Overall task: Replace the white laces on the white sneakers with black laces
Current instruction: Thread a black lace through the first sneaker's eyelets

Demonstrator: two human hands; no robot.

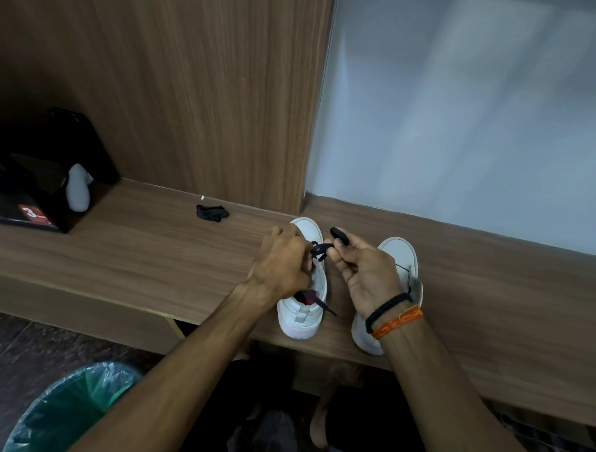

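Two white sneakers stand on a wooden ledge, toes pointing away from me. On the left sneaker [305, 314] my left hand [283, 264] pinches a black lace [321, 250] over the eyelets. Another stretch of the same black lace is gripped by my right hand [363, 274], with a loop sticking up above the fingers. One black lace end hangs out near the left shoe's heel. My right wrist partly hides the right sneaker [398, 252]. A second black lace [212, 212] lies bundled on the ledge, farther back and to the left.
The wooden ledge [137, 260] runs across the view, backed by a wood panel and a white wall. A black stand [32, 189] with a red label sits at far left. A bin with a green liner [59, 417] stands on the floor at lower left.
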